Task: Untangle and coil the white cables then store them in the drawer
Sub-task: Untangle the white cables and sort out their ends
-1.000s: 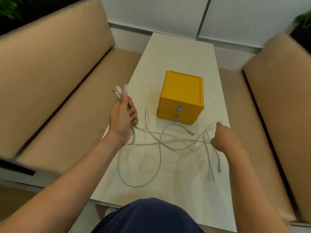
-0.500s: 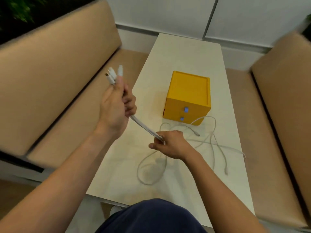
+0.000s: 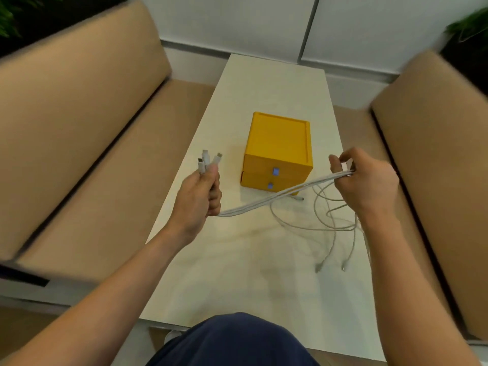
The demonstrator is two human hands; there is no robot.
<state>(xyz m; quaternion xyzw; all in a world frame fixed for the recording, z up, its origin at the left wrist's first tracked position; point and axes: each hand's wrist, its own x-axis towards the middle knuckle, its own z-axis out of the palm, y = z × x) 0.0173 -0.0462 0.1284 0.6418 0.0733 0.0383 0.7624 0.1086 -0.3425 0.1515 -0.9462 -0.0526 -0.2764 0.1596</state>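
1. The white cables are gathered into one bundle. It runs between the two hands, raised above the tabletop and crossing just in front of the yellow drawer unit.
2. The left hand has its grip clamped round the bundle near one end, and the plug ends stick up above the fist.
3. The right hand has its grip closed on the same strands further along, with the fingers curled over them.
4. Beyond the right hand the cables drop into loose loops that overlap on the tabletop. Two free ends lie toward the near right edge.
5. The task looks to be in its early part. One set of ends is lined up and a stretch of cable is pulled straight. The trailing loops look crossed over one another, so the untangling seems only partly done.
6. No coil has been formed. Both drawer fronts sit flush with the unit, so they appear shut and nothing seems to be stored yet. What is left is to straighten the rest, wind it up, open a drawer and put the coil in.
7. The tabletop is long, narrow and pale, and the drawer unit stands near its middle.
8. Tan padded benches run along both sides, and pale wall panels close off the far end. Green leaves show in the upper corners.
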